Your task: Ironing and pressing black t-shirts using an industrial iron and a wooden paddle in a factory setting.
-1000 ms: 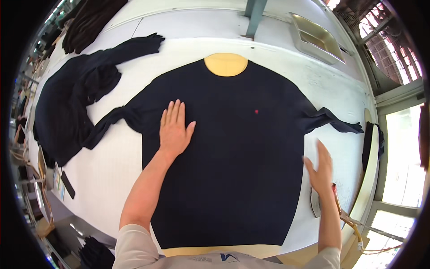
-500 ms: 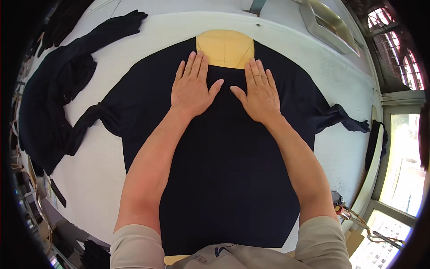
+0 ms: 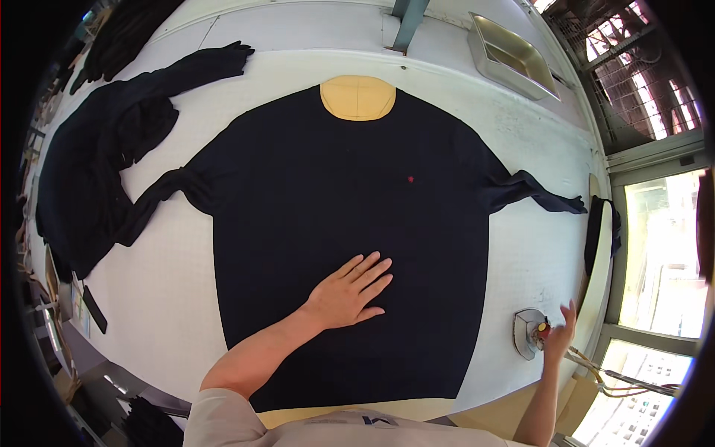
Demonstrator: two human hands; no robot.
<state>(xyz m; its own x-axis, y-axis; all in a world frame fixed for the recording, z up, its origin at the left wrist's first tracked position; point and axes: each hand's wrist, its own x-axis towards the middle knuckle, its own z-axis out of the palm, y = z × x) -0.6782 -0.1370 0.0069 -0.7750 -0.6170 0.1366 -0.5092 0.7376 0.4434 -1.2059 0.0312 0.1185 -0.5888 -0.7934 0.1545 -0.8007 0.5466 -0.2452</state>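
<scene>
A dark navy sweater (image 3: 335,194) lies spread flat, with a small red mark on its chest. Inside it is a yellow board (image 3: 357,97), showing at the neck and below the hem. My left hand (image 3: 348,290) rests flat on the sweater's lower middle, fingers spread, palm down. Off to the right, my right hand (image 3: 560,335) is at the handle of a hand iron (image 3: 527,333), with fingers reaching up and apart and not visibly closed around it. Part of the handle is hidden by that hand.
More dark garments (image 3: 97,179) are heaped at the left of the white table (image 3: 164,298). A metal tray (image 3: 514,59) sits at the far right, near a grey post (image 3: 410,26). Hoses (image 3: 625,384) run from the iron toward the window. Dark cloth (image 3: 602,235) hangs at the right edge.
Both hands have left the neckline. My left hand came down to the sweater's lower middle, and my right hand swung right to the iron. The red chest mark is now uncovered.
</scene>
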